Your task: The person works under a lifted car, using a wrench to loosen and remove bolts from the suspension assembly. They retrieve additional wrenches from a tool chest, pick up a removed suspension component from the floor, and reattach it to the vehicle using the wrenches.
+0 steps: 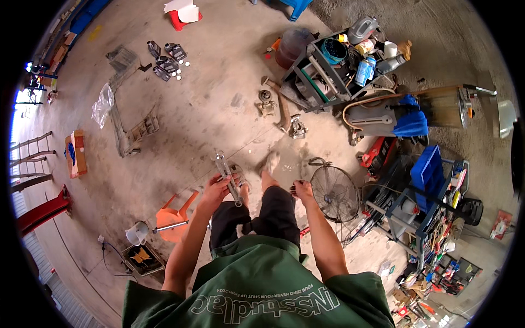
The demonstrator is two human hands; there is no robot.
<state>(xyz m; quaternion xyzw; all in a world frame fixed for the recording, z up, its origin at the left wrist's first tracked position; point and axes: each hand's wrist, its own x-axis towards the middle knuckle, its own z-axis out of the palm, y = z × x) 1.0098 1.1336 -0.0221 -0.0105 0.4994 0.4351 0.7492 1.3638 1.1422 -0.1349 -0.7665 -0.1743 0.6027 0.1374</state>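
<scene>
We find the left hand [215, 188] closed around a long metal part [228, 177], held above the knees over the concrete floor [208, 109]. The right hand [302, 189] pinches something too small to identify. We judge fitting underway; alignment comes next.

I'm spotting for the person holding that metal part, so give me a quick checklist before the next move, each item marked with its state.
1. Left hand grips metal part: ok.
2. Right hand holds something small: cannot tell what.
3. Floor at the feet free of clutter: not ok, fan sits close on the right.
4. Orange stool within left reach: ok.
5. Loose metal parts lie ahead on the floor: not ok.
</scene>
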